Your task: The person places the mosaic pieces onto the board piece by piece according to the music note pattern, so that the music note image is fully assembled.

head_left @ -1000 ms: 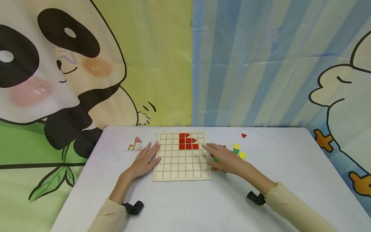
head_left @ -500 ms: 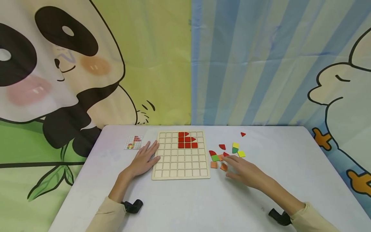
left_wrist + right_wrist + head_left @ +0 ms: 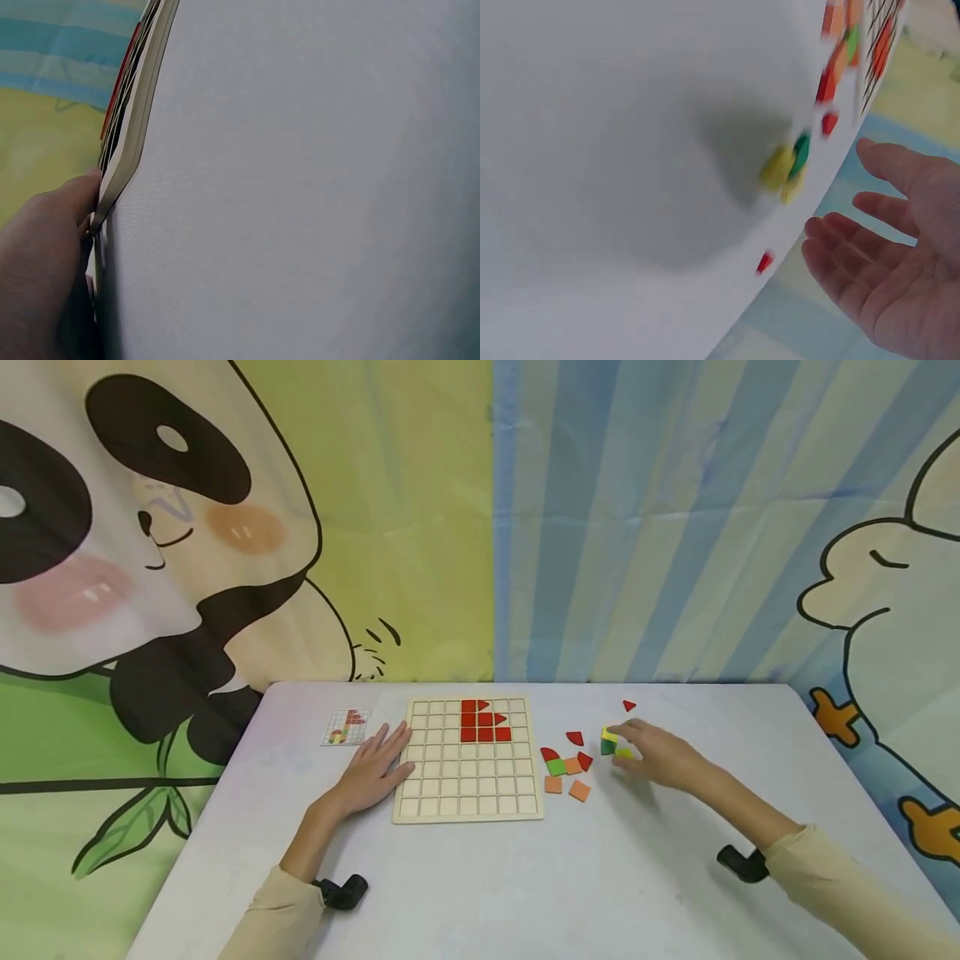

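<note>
A wooden grid board [image 3: 435, 789] lies on the table, with several red pieces [image 3: 477, 727] filling cells in its upper middle. My left hand [image 3: 369, 774] rests flat against the board's left edge, fingers straight. In the left wrist view the thumb [image 3: 56, 202] touches the board's side [image 3: 139, 112]. Over the yellow pieces [image 3: 609, 734] and a green piece [image 3: 607, 747] right of the board hovers my right hand [image 3: 663, 758]. Its fingers are relaxed and hold nothing in the right wrist view, apart from the green piece [image 3: 799, 155] and yellow pieces [image 3: 778, 166].
Between board and right hand lie orange squares [image 3: 579, 791], a light green piece [image 3: 556, 767] and red pieces [image 3: 574, 738]. One red piece [image 3: 629, 705] sits farther back. A small printed pattern card [image 3: 347, 727] lies left of the board. A printed curtain [image 3: 645, 527] hangs behind the table.
My right hand has moved from the board's right edge, past the orange and red pieces, to the yellow and green ones farther right. The left hand stays at the board.
</note>
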A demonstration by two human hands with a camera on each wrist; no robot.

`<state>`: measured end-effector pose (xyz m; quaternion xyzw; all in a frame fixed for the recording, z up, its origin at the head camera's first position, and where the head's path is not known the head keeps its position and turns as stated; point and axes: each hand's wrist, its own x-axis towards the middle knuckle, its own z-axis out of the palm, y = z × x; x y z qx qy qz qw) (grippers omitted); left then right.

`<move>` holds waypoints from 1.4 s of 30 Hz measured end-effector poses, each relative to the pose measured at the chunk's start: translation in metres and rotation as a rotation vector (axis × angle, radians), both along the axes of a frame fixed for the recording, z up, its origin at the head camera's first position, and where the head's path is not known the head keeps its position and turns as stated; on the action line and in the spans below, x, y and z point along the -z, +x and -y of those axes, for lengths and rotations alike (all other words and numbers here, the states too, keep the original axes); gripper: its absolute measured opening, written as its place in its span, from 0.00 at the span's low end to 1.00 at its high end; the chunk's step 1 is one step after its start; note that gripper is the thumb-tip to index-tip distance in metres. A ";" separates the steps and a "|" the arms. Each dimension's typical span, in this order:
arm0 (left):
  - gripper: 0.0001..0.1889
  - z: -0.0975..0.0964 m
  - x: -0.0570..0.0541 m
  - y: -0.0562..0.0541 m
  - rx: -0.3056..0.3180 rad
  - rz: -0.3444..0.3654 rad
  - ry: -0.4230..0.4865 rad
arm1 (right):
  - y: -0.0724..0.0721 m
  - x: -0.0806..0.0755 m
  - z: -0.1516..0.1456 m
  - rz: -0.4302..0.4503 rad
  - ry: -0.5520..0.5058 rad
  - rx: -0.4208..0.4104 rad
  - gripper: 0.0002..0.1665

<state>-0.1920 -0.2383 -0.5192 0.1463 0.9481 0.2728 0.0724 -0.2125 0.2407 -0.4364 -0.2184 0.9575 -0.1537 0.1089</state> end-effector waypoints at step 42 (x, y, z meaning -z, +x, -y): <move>0.36 -0.002 0.003 0.001 -0.004 -0.019 -0.046 | -0.052 0.026 0.105 -0.066 -0.149 -0.183 0.14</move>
